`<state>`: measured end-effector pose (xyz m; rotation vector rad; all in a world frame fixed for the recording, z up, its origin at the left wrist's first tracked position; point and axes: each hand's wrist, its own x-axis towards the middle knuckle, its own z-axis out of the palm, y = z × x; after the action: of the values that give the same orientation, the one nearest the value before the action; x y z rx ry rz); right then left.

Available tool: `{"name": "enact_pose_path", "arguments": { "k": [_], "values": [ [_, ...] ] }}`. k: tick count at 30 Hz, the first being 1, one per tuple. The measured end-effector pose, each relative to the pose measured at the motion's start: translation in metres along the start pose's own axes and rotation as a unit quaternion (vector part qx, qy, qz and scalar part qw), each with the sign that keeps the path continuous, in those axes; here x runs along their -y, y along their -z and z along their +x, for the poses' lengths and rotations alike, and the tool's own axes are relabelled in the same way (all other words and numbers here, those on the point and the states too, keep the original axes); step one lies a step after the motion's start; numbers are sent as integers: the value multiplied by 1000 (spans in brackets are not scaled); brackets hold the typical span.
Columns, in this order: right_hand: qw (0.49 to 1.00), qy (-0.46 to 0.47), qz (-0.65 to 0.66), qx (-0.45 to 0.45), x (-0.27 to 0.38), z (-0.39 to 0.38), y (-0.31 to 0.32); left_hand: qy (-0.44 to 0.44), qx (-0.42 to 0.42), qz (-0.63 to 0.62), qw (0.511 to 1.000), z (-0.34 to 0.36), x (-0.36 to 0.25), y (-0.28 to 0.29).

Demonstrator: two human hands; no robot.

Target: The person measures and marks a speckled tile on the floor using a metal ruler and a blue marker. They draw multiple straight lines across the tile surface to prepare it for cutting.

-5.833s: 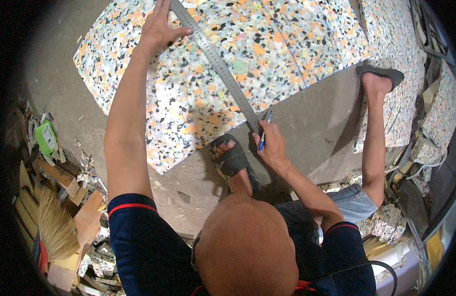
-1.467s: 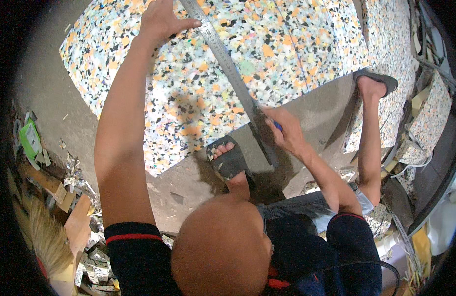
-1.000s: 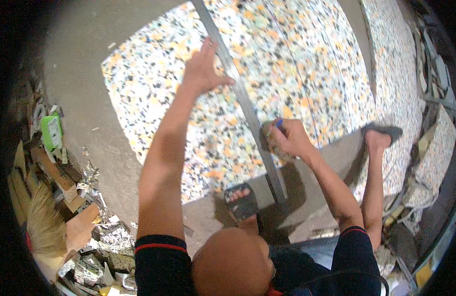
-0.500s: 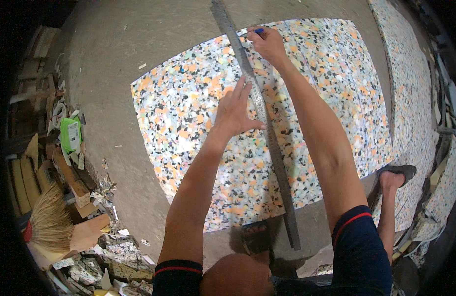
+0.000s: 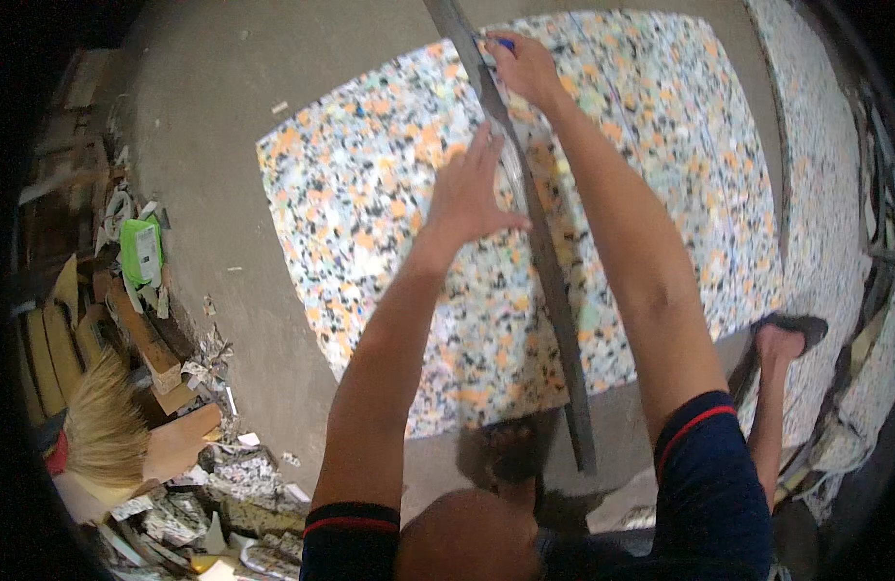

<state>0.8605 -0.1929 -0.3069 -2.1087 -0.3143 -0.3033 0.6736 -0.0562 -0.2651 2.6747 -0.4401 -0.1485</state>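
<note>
A speckled multicolour foam sheet (image 5: 360,174) lies on the floor, crossed lengthwise by a long metal ruler (image 5: 559,329) that overhangs both edges. My left hand (image 5: 467,194) lies spread against the ruler's left side near its middle, thumb and fingertips reaching its edge. My right hand (image 5: 525,73) grips a blue pen (image 5: 507,45) at the sheet's far edge, just right of the ruler. The pen's tip is hard to make out in the blur. Faint lines run along the right part of the sheet.
Another speckled sheet (image 5: 820,213) lies at the right, beside a bare foot in a dark sandal (image 5: 796,329). A straw broom (image 5: 107,426), a green pack (image 5: 140,254), wood pieces and foam scraps line the left. A bald head (image 5: 465,542) shows at the bottom edge.
Compared with a second ago, my right hand has moved with the pen from the ruler's near part to the far edge. My left hand has shifted rightward in view and stays spread.
</note>
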Motion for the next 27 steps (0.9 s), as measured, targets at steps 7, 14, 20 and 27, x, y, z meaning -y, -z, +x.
{"name": "enact_pose_path", "arguments": {
  "k": [7,14,20,27],
  "values": [
    [980,-43,-70,179,80,-166,109,7,2,3,1000,-9,11,-3],
    [962,-227,-19,150,186,-395,251,43,40,18,998,1,-2,6],
    [891,-410,-153,120,181,-475,241,113,-220,-43,968,-89,9,-5],
    [846,-473,-152,192,173,-469,205,560,-150,76,812,-332,83,20]
  ]
}}
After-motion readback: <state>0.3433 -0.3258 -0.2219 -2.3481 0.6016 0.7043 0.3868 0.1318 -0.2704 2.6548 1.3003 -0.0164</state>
